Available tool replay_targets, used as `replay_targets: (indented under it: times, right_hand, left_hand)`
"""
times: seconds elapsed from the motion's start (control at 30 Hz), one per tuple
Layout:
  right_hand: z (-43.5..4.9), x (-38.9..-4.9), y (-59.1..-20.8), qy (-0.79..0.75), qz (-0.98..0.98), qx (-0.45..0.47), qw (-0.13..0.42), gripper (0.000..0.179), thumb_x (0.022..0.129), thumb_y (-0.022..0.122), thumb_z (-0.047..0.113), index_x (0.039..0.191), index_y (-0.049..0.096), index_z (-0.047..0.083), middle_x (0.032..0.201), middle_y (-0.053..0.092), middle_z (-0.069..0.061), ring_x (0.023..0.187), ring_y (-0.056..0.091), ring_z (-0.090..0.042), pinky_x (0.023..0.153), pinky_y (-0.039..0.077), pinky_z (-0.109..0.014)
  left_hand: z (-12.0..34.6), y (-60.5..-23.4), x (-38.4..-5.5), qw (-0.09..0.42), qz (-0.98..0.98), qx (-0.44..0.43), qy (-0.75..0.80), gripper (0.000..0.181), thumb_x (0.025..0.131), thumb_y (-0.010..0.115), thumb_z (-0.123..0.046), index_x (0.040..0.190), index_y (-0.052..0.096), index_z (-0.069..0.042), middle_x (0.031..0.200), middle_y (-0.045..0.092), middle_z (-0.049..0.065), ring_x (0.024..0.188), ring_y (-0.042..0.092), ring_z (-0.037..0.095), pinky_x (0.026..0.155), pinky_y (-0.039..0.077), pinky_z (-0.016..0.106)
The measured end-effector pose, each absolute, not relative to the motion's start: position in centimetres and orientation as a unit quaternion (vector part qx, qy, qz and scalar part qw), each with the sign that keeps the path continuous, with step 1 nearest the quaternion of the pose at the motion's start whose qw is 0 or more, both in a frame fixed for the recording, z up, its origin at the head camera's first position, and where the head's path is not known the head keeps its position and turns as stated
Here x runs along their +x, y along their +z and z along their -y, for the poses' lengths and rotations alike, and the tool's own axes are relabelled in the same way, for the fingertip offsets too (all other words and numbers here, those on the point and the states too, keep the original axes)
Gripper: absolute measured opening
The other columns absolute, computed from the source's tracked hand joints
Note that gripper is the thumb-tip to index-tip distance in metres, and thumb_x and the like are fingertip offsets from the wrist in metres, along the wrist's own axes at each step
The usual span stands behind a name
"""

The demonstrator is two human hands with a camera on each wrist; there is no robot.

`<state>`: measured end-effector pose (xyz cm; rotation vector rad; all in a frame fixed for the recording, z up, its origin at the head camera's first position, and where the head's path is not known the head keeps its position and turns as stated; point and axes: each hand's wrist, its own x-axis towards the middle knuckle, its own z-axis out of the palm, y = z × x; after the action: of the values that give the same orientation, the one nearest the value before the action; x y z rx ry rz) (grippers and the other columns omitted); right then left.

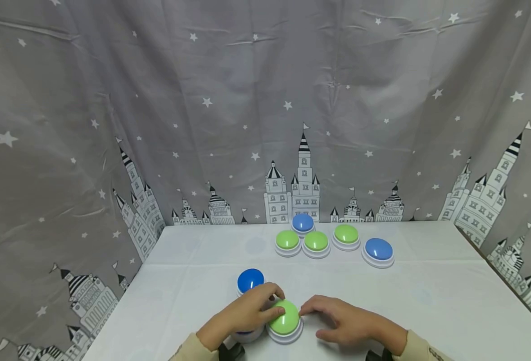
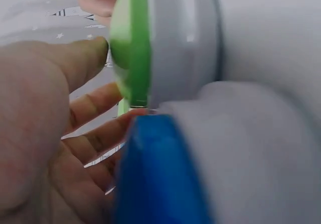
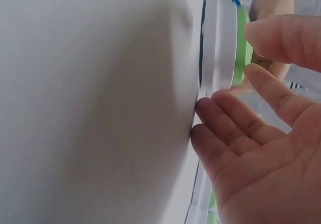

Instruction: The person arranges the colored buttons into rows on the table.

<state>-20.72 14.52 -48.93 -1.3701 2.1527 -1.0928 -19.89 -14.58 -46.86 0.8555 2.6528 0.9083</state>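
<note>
A green push button (image 1: pixel 286 325) with a domed top and white base stands at the front of the white table. My left hand (image 1: pixel 253 307) is over its left side, with the thumb on the dome and a bent index finger at the far edge. From the right, the fingertips of my right hand (image 1: pixel 339 318) reach the rim of the dome; its thumb is spread away in the head view. A blue button (image 1: pixel 250 279) stands just beyond my left hand. Another blue button (image 2: pixel 160 174) is mostly hidden under my left wrist in the head view.
Toward the back of the table (image 1: pixel 193 281) stand several more buttons: a blue button (image 1: pixel 302 222), a left green button (image 1: pixel 287 239), a middle green button (image 1: pixel 316 241), a right green button (image 1: pixel 346 233) and a far-right blue button (image 1: pixel 378 249). A grey castle-print curtain (image 1: pixel 229 125) hangs behind.
</note>
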Motion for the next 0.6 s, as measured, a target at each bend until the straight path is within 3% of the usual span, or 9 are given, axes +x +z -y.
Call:
replay_targets:
  times: [0.23,0.4,0.6]
  right_hand:
    - [-14.6,-23.0,-48.8,-0.389,-0.785,-0.458,0.151,0.048,0.091,0.065,0.004,0.136,0.052,0.011,0.134,0.057,-0.001,0.128,0.049,-0.015,0.110,0.037,-0.035]
    - [-14.1,-25.0,-48.5,-0.394,-0.805,-0.415,0.154,0.064,0.079,0.059,-0.007,0.139,0.050,0.014,0.138,0.054,-0.001,0.132,0.046,-0.018,0.111,0.036,-0.039]
    - [-13.6,-27.5,-48.5,-0.419,-0.808,-0.390,0.140,0.067,0.077,0.059,-0.008,0.141,0.047,0.008,0.142,0.051,-0.009,0.132,0.046,-0.033,0.111,0.035,-0.049]
  left_hand:
    - [13.4,-45.4,-22.9,0.077,-0.903,0.274,0.323,0.029,0.098,0.063,-0.029,0.119,0.061,-0.009,0.116,0.064,0.005,0.100,0.061,0.014,0.085,0.053,0.032]
    - [13.0,-44.3,-24.8,0.064,-0.907,0.272,0.314,0.032,0.098,0.064,-0.025,0.121,0.059,-0.004,0.121,0.062,0.011,0.104,0.062,0.023,0.088,0.052,0.037]
    - [12.5,-44.4,-27.4,0.041,-0.926,0.245,0.285,0.038,0.096,0.066,-0.024,0.127,0.056,-0.004,0.126,0.060,0.015,0.109,0.060,0.029,0.089,0.052,0.041]
